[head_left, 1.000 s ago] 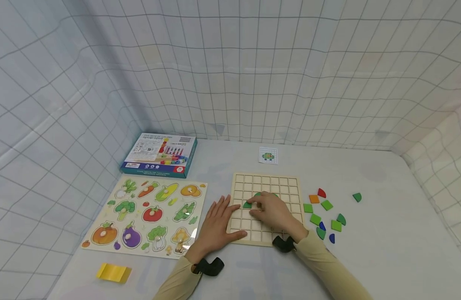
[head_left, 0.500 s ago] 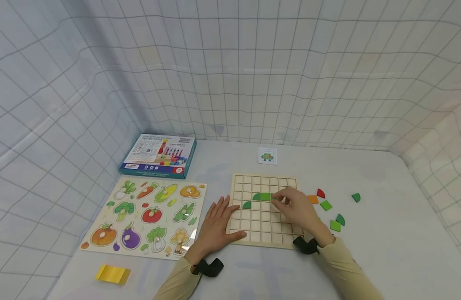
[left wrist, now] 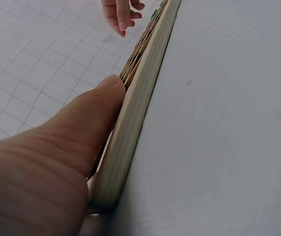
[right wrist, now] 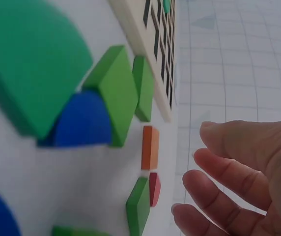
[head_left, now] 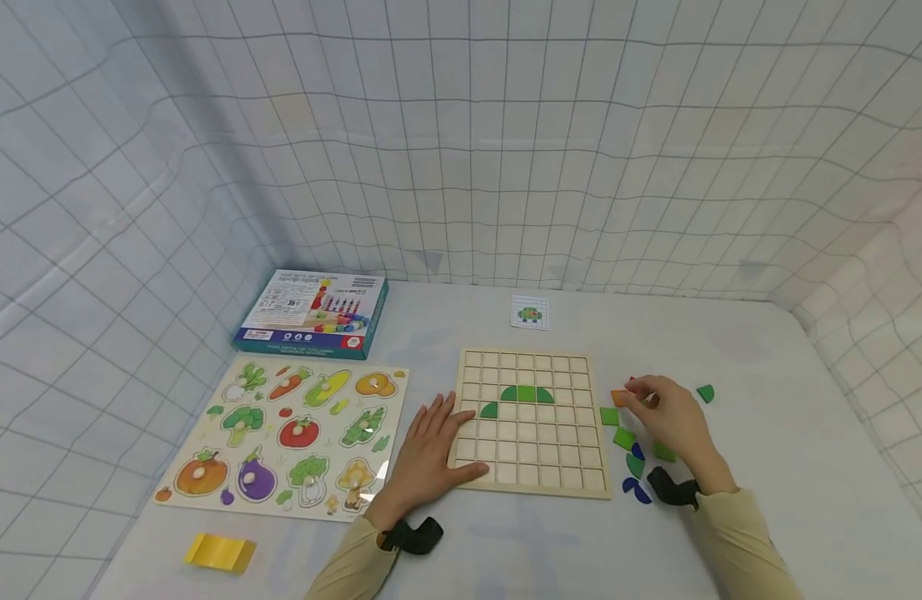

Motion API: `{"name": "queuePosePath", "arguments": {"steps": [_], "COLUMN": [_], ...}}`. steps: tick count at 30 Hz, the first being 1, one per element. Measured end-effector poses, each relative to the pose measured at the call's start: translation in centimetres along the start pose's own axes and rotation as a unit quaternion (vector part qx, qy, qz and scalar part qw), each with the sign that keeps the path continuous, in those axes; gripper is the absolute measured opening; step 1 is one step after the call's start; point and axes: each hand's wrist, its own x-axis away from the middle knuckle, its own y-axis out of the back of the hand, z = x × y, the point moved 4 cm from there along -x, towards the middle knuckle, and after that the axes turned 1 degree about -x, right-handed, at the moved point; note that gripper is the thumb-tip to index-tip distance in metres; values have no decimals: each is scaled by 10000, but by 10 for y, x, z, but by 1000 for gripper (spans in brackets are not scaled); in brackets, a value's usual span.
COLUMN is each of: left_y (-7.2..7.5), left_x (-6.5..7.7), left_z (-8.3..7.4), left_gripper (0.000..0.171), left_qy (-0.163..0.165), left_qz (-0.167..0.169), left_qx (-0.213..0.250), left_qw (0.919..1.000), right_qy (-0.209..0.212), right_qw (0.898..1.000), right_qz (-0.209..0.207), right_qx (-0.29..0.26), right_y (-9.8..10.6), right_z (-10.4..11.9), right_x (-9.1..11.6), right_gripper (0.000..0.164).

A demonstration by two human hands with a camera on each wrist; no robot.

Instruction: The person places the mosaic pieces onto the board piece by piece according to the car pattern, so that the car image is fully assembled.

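Note:
My left hand (head_left: 429,454) lies with fingers spread along the left edge of a wooden grid board (head_left: 532,454), its thumb (left wrist: 98,105) against the rim. On the board, a green square (head_left: 526,393) sits between two green quarter-circle pieces, and another green quarter circle (head_left: 489,410) lies one row lower at the left. Off the board's right side, my right hand (head_left: 674,421) hovers over loose pieces, fingertips close to an orange square (head_left: 618,398). In the right wrist view nothing is between thumb and fingers, and the orange square (right wrist: 150,147) stands apart from them.
Green squares (head_left: 609,416), a green quarter circle (head_left: 704,392) and several blue pieces (head_left: 637,490) lie at the right. A small picture card (head_left: 530,313) is behind the board. Leftward are a vegetable puzzle (head_left: 322,467), a box (head_left: 311,312) and a yellow block (head_left: 221,552).
From the left part of the board, my right hand has moved to its right part, then off to the loose pieces, uncovering the green row. My left hand has stayed put.

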Motion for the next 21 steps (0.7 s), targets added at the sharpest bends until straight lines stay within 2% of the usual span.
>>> {"name": "queuePosePath", "arguments": {"steps": [8,13,21], "left_y": [0,0,0], "left_x": [0,0,0], "left_z": [1,1,0], "left_gripper": [78,78,78], "left_qy": [48,16,26], "left_qz": [65,58,64], "left_qx": [-21,-38,9], "left_qw": [10000,10000,10000], "right_qy": [-548,-653,-764], "right_qw": [9974,9957,9950], "right_qz": [380,634,650], "right_qx": [282,153,25], "right_y": [5,4,6], "right_z": [-18,-22,-29], "right_x": [8,11,11], "right_gripper": [34,34,32]}}
